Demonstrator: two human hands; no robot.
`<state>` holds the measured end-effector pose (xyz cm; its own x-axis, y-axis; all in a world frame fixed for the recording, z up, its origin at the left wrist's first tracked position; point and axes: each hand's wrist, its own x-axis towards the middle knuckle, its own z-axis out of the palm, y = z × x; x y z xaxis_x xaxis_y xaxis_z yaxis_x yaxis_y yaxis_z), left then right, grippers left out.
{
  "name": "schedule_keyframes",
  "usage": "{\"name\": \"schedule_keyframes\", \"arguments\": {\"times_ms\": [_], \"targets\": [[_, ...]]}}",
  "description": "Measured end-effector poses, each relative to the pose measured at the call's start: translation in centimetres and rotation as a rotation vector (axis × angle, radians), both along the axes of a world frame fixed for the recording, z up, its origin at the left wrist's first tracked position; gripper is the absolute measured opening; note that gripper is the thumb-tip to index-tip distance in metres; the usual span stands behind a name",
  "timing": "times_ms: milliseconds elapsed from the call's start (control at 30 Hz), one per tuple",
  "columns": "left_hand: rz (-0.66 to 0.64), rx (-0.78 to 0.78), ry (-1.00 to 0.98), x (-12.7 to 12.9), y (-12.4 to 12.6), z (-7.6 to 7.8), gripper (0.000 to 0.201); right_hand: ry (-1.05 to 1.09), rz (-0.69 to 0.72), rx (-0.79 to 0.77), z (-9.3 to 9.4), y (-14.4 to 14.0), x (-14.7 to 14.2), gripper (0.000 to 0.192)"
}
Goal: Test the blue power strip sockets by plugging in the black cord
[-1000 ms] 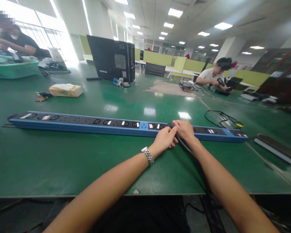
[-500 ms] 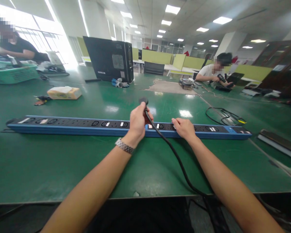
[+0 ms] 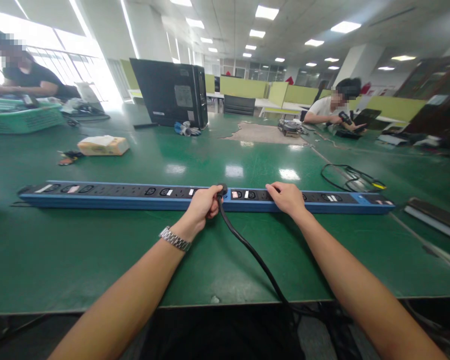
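Observation:
A long blue and black power strip (image 3: 108, 196) lies across the green table (image 3: 97, 250). My left hand (image 3: 203, 204), with a metal watch on its wrist, grips a black plug (image 3: 221, 189) and holds it down on the strip near its middle. The plug's black cable (image 3: 251, 252) runs back over the table's near edge. My right hand (image 3: 288, 198) rests flat on the strip a little to the right, holding nothing.
A black computer case (image 3: 170, 92) stands at the back, with a tissue box (image 3: 102, 145) and a green basket (image 3: 22, 118) to the left. A coiled black cable (image 3: 350, 177) and a second strip (image 3: 435, 214) lie at right. Two people sit at far desks.
My left hand pulled the plug out of a socket by my right hand, lifted it, moved it left and has brought it down on the strip's middle. My right hand stayed on the strip.

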<state>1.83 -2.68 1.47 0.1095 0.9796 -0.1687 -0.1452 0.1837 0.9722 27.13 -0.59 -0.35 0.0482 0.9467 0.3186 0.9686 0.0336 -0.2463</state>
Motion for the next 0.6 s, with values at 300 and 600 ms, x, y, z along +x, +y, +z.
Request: {"name": "schedule_keyframes", "arguments": {"times_ms": [300, 600], "targets": [[-0.035, -0.017, 0.017, 0.7, -0.2, -0.5, 0.040, 0.008, -0.001, 0.003, -0.1, 0.0, 0.0, 0.043], [0.029, 0.087, 0.109, 0.6, -0.4, -1.0, 0.040, 0.017, 0.008, -0.002, -0.1, -0.1, 0.0, 0.039]]}}
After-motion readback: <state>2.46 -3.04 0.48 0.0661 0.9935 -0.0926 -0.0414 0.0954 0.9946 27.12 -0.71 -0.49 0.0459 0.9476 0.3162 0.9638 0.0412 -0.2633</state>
